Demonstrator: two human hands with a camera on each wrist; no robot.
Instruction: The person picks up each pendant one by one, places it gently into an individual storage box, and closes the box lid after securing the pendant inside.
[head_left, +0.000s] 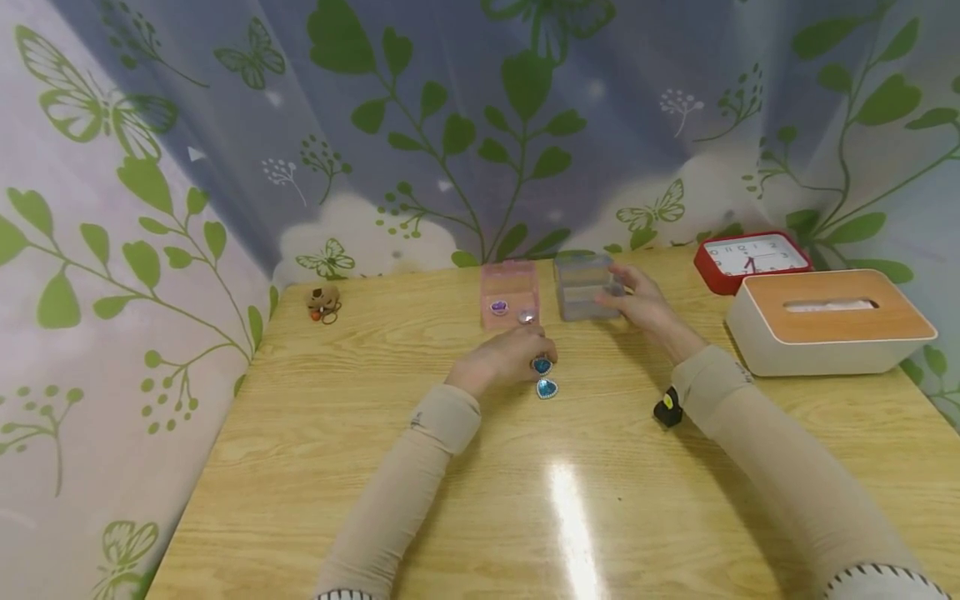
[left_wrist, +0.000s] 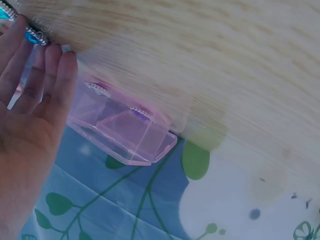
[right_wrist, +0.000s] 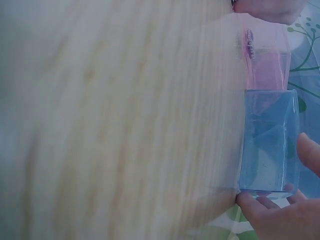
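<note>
In the head view, my left hand is beside two blue heart-shaped gems with beaded rims. In the left wrist view its fingers extend, tips at a blue gem; no firm hold is visible. The pink divided box stands just beyond this hand, with a purple gem inside and a pale gem at its near right corner. My right hand holds the right side of the translucent blue box, thumb and fingers around its edges; no gem shows in it.
Back right on the wooden table are a red-framed clock and a white tissue box with a wooden lid. A small black item lies by the right sleeve. A brown trinket sits back left, near the patterned curtain.
</note>
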